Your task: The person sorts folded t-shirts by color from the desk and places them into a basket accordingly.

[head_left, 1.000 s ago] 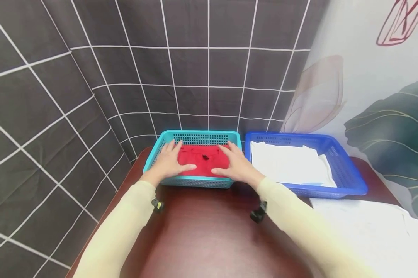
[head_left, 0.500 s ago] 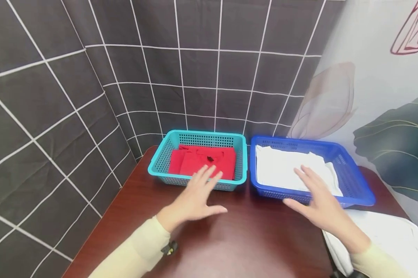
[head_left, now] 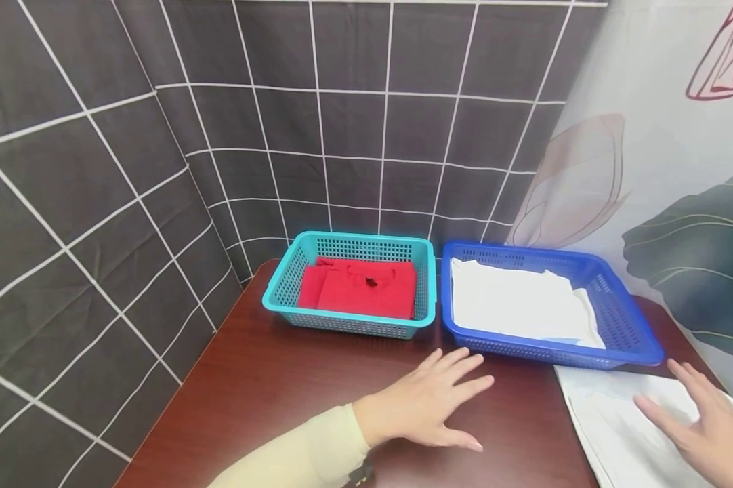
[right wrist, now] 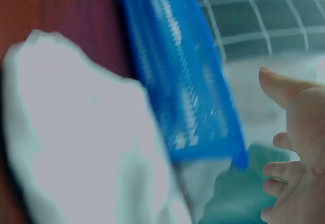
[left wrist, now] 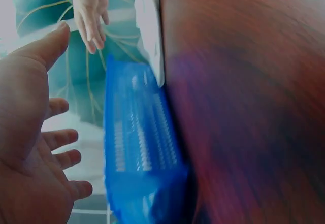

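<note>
My left hand hovers over the brown table in front of the baskets, fingers spread and holding nothing. At the right edge of the head view, my right hand is above a pile of white cloth, its fingers extended and nothing in them. The same white cloth fills the lower left of the right wrist view. A folded red garment with a small dark spot at its collar lies inside the turquoise basket. Beside it, the blue basket contains folded white fabric.
Both baskets stand at the back of the brown table, close to a dark curtain with a white grid. A pale curtain with leaf patterns hangs at the right. The white cloth pile lies on the table's right side.
Both hands have left the turquoise basket and moved right and toward the body. The red garment stays in the basket. The right hand has come over the white cloth pile.
</note>
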Demonstrator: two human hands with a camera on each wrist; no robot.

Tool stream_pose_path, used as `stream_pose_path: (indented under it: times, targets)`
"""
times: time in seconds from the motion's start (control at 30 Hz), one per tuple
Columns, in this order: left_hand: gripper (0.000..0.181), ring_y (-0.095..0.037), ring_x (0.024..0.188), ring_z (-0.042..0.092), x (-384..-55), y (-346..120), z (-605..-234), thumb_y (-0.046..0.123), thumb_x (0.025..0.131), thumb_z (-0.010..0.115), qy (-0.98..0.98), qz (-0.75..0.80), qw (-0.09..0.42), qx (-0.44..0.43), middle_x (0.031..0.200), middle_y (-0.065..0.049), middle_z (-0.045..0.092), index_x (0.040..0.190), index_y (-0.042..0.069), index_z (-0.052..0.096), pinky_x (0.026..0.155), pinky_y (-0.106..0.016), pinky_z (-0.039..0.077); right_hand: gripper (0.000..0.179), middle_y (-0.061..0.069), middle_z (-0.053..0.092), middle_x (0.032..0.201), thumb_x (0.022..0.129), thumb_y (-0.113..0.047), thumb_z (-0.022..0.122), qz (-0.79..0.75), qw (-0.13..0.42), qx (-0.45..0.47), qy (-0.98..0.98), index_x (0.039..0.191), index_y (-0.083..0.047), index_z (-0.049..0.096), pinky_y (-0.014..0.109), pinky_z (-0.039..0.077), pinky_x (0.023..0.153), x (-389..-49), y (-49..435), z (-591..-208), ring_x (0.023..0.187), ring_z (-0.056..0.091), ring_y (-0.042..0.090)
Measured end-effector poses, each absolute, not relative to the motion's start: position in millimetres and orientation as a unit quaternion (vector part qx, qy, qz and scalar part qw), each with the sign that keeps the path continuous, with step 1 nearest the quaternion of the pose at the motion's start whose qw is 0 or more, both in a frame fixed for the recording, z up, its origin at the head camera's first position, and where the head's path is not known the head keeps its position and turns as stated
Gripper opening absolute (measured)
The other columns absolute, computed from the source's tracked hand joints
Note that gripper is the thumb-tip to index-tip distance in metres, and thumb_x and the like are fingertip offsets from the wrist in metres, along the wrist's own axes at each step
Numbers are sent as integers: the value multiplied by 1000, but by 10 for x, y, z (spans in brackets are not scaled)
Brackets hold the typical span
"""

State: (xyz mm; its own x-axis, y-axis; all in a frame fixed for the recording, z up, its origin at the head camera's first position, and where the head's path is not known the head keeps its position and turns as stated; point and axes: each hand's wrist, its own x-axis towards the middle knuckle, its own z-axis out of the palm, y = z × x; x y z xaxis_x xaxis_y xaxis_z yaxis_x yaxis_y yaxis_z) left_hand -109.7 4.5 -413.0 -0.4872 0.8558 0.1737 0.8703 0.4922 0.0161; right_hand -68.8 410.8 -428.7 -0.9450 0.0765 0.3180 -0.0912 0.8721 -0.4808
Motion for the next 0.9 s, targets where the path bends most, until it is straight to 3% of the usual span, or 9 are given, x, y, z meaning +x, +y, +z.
stream_pose_path:
  times: [0.23, 0.4, 0.53, 0.73, 0.9]
  targets:
    - [92, -17, 137, -5, -1106, 382, -4279, 83, 70, 32, -868, -13, 7, -497, 152, 6, 4, 146, 34, 12, 108, -44, 12, 88, 44, 10, 134, 82, -36, 66, 210, 142, -17, -967, 136, 15, 18, 61, -10, 98, -735, 4573, -4696, 129, -6, 51]
    - [95, -15, 137, -5, -1068, 783, -4395, 87, 65, 30, -860, 36, -20, -509, 151, 10, 0, 144, 41, 5, 107, -43, 14, 93, 45, 0, 132, 84, -56, 52, 142, 52, -103, -983, 134, 14, 16, 68, -12, 91, -698, 4808, -4945, 121, -14, 57]
    - [90, -14, 136, -8, -1000, 1136, -4447, 86, 67, 30, -853, 84, -45, -514, 150, 13, -6, 141, 48, -4, 107, -43, 14, 101, 45, -5, 129, 81, -67, 46, 107, -21, -154, -982, 133, 13, 15, 71, -10, 89, -684, 4905, -5099, 116, -16, 60]
    - [82, -5, 132, -17, -966, 1568, -4466, 83, 71, 32, -841, 117, -111, -516, 145, 22, -17, 133, 55, -13, 107, -42, 11, 104, 47, -7, 127, 79, -69, 45, 92, -29, -149, -984, 133, 14, 14, 71, -10, 89, -713, 4918, -5176, 115, -16, 62]
    - [82, 1, 127, -23, -971, 1715, -4526, 81, 70, 38, -836, 108, -174, -509, 138, 31, -25, 126, 61, -18, 107, -39, 8, 101, 46, -8, 128, 81, -66, 46, 118, -23, -125, -985, 135, 12, 13, 74, -13, 82, -753, 4807, -5171, 115, -20, 60]
